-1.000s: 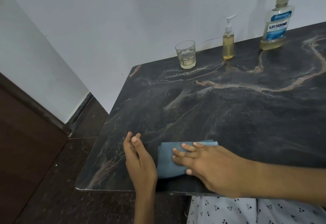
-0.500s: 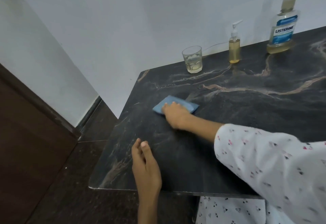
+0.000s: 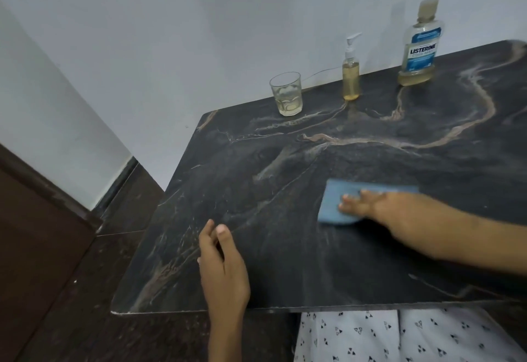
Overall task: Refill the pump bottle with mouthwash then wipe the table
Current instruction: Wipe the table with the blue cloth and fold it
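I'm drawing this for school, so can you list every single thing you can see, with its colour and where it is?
glass: one, clear with a little pale liquid, back of the table, leftmost of three
pump bottle: one, clear with amber liquid, white pump, back middle
mouthwash bottle: one, clear with blue label, yellowish liquid low down, back right
cloth: one, blue, flat on the table under the right hand
table: one, dark marble with tan veins
wall: white, behind the table
floor: dark brown, left
left hand: rests on the table's front edge
right hand: fingers straight, presses the cloth
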`<move>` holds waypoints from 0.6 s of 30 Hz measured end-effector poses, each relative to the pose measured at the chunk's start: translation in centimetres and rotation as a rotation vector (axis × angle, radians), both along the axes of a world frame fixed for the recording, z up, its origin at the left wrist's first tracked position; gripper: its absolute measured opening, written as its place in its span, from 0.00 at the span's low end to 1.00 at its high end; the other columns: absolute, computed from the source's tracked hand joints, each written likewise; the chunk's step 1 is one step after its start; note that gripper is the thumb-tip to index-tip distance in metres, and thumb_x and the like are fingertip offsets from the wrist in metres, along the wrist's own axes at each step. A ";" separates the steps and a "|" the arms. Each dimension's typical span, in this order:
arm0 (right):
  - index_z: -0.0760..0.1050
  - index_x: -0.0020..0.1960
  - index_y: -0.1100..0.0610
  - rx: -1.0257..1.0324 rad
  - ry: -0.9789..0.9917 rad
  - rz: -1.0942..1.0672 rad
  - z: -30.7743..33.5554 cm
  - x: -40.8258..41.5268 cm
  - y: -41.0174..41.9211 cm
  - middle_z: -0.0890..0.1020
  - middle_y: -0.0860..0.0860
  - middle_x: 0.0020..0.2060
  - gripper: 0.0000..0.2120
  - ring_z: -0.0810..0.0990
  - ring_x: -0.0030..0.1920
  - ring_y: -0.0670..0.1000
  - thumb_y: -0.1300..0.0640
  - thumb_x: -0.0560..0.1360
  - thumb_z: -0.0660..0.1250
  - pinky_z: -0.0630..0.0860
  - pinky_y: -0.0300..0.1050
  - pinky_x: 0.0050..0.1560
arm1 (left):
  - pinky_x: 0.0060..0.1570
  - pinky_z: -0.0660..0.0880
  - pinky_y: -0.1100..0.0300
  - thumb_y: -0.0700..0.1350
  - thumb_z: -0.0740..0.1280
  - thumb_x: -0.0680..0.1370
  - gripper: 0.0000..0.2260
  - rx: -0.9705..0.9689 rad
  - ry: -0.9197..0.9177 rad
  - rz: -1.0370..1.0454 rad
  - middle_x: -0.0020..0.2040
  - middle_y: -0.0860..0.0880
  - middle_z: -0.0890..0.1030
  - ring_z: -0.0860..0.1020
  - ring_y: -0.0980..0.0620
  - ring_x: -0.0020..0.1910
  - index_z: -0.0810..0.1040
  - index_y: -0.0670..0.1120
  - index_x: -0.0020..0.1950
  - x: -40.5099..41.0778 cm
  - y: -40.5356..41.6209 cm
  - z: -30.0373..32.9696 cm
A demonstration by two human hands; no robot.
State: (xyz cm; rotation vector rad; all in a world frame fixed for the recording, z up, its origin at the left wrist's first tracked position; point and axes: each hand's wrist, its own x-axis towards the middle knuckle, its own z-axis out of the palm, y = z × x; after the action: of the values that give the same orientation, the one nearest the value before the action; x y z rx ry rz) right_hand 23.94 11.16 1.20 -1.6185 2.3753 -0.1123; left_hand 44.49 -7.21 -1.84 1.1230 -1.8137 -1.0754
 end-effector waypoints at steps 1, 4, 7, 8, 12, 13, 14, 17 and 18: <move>0.50 0.75 0.41 0.003 0.059 -0.083 0.0 -1.9 -0.1 0.47 0.37 0.73 0.31 0.52 0.74 0.42 0.66 0.79 0.51 0.48 0.35 0.70 | 0.71 0.59 0.44 0.56 0.51 0.80 0.21 -0.001 -0.004 -0.003 0.55 0.61 0.70 0.69 0.55 0.62 0.64 0.51 0.71 0.0 0.0 0.0; 0.56 0.75 0.46 -0.017 0.158 -0.352 1.0 -6.2 -2.7 0.59 0.51 0.75 0.30 0.65 0.70 0.54 0.68 0.78 0.53 0.65 0.48 0.66 | 0.71 0.58 0.43 0.56 0.50 0.81 0.21 0.016 -0.010 -0.009 0.59 0.58 0.70 0.66 0.50 0.68 0.63 0.51 0.71 -0.1 0.1 0.0; 0.65 0.72 0.48 -0.060 0.158 -0.428 1.5 -5.8 -6.0 0.71 0.57 0.67 0.26 0.71 0.64 0.58 0.67 0.77 0.55 0.70 0.49 0.61 | 0.72 0.55 0.43 0.56 0.50 0.81 0.21 0.019 -0.021 -0.012 0.58 0.55 0.71 0.65 0.49 0.68 0.64 0.50 0.71 -0.7 0.9 0.3; 0.66 0.71 0.49 -0.088 0.164 -0.402 1.2 -4.6 -6.6 0.72 0.57 0.66 0.25 0.72 0.64 0.58 0.67 0.77 0.55 0.69 0.49 0.62 | 0.72 0.54 0.43 0.56 0.50 0.81 0.20 0.019 -0.027 -0.020 0.57 0.56 0.71 0.65 0.50 0.68 0.64 0.50 0.70 -0.9 1.3 0.4; 0.66 0.71 0.51 -0.210 0.114 -0.101 -0.7 3.2 -5.9 0.68 0.52 0.70 0.24 0.67 0.68 0.56 0.68 0.77 0.54 0.62 0.50 0.67 | 0.72 0.55 0.43 0.56 0.51 0.81 0.20 0.026 -0.024 -0.079 0.55 0.58 0.70 0.66 0.50 0.67 0.64 0.51 0.70 -1.8 3.0 0.7; 0.63 0.72 0.51 -0.207 0.094 0.003 -1.0 5.1 -5.0 0.63 0.51 0.73 0.26 0.63 0.71 0.55 0.69 0.77 0.54 0.59 0.49 0.70 | 0.71 0.56 0.43 0.56 0.51 0.81 0.19 0.027 -0.014 -0.093 0.55 0.57 0.71 0.68 0.50 0.67 0.64 0.51 0.70 -2.0 3.2 0.8; 0.60 0.74 0.50 -0.197 0.063 0.100 -1.5 6.6 -3.8 0.58 0.49 0.75 0.30 0.58 0.73 0.54 0.71 0.76 0.55 0.55 0.46 0.72 | 0.71 0.57 0.43 0.56 0.52 0.81 0.19 0.028 -0.003 -0.106 0.56 0.57 0.71 0.69 0.50 0.66 0.65 0.51 0.70 -2.2 3.5 0.8; 0.55 0.75 0.43 -0.236 -0.097 0.243 -2.0 7.9 1.1 0.51 0.40 0.75 0.38 0.46 0.75 0.44 0.74 0.74 0.54 0.37 0.34 0.69 | 0.71 0.58 0.44 0.57 0.51 0.80 0.20 0.032 0.015 -0.149 0.61 0.55 0.73 0.68 0.50 0.67 0.64 0.51 0.71 -2.3 4.1 0.9; 0.55 0.74 0.39 -0.223 -0.128 0.258 -1.9 7.4 2.8 0.51 0.36 0.73 0.38 0.44 0.74 0.40 0.74 0.75 0.54 0.34 0.31 0.67 | 0.71 0.58 0.45 0.57 0.51 0.80 0.21 0.033 0.018 -0.162 0.61 0.55 0.73 0.68 0.51 0.67 0.63 0.52 0.71 -2.2 4.3 0.9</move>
State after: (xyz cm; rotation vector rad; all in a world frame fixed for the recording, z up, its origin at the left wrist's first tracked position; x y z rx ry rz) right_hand 31.31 13.99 -0.74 -1.9394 2.0993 -0.4295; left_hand 42.27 -2.96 -0.96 0.9957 -1.9049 -1.2084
